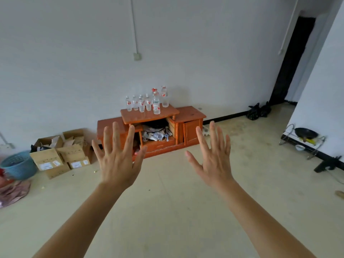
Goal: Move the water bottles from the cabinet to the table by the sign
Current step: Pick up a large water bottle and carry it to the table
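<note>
Several clear water bottles (pixel 148 102) with red-and-white labels stand upright on the raised top of a low orange wooden cabinet (pixel 189 113) against the far white wall. My left hand (pixel 117 157) and my right hand (pixel 214 157) are stretched out in front of me, fingers spread and straight, holding nothing. Both hands are well short of the cabinet; the left hand covers part of the cabinet's left section. No table or sign is in view.
Cardboard boxes (pixel 61 153) and a blue basket (pixel 18 164) sit on the floor at the left. The cabinet's middle opening holds crumpled papers (pixel 156 135). A metal rack with a black pan (pixel 305 135) stands at the right. A dark doorway (pixel 292 58) opens at the back right.
</note>
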Demonstrator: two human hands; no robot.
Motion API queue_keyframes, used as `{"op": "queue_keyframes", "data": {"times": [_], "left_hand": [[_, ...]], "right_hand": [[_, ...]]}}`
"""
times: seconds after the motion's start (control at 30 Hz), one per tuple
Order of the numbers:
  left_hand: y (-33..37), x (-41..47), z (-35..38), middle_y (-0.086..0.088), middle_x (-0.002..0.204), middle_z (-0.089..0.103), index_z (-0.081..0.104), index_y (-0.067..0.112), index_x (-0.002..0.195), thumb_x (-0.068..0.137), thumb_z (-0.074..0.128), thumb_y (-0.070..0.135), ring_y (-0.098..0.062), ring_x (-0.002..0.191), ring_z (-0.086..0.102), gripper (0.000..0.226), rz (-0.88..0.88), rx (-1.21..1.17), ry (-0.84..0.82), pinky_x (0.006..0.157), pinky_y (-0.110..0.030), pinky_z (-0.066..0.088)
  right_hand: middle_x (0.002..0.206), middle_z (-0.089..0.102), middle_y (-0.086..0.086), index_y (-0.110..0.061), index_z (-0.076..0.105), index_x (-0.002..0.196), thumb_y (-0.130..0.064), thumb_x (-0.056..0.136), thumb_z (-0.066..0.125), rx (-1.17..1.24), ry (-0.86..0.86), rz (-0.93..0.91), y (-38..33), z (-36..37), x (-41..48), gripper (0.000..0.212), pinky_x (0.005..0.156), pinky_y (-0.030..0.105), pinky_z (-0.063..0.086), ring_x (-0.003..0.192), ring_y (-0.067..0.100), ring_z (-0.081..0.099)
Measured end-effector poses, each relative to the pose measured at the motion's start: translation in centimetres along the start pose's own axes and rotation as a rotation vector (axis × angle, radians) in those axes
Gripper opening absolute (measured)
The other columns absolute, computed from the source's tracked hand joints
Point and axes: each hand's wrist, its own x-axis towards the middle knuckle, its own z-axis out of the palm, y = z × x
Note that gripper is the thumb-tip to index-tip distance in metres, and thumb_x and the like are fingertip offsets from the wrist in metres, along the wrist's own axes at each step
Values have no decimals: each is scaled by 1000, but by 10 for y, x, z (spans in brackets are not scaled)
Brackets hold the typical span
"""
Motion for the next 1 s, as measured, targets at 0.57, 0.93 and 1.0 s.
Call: {"op": "queue_keyframes", "data": {"times": [0.57, 0.93, 1.0], "left_hand": [[-40, 297, 233, -11, 170, -2, 7, 32, 162, 99, 15, 71, -33, 156, -5, 75, 21, 1, -93, 120, -66, 2], [-59, 553, 425, -12, 170, -4, -7, 35, 160, 97, 16, 70, -35, 156, -4, 76, 52, 118, -114, 119, -69, 10], [-66, 601, 453, -11, 169, -5, -10, 35, 160, 96, 17, 70, -36, 156, -2, 77, 60, 117, -110, 119, -69, 10]], "right_hand": [[171, -8, 12, -30, 5, 164, -70, 99, 36, 50, -24, 7, 81, 242, 289, 82, 125, 59, 6, 158, 33, -1], [171, -9, 12, -31, -3, 164, -73, 98, 33, 72, -77, 50, 169, 441, 536, 85, 125, 58, 4, 157, 34, -3], [170, -10, 13, -33, -10, 162, -74, 98, 30, 81, -101, 31, 177, 469, 595, 86, 125, 58, 3, 157, 34, -5]]}}
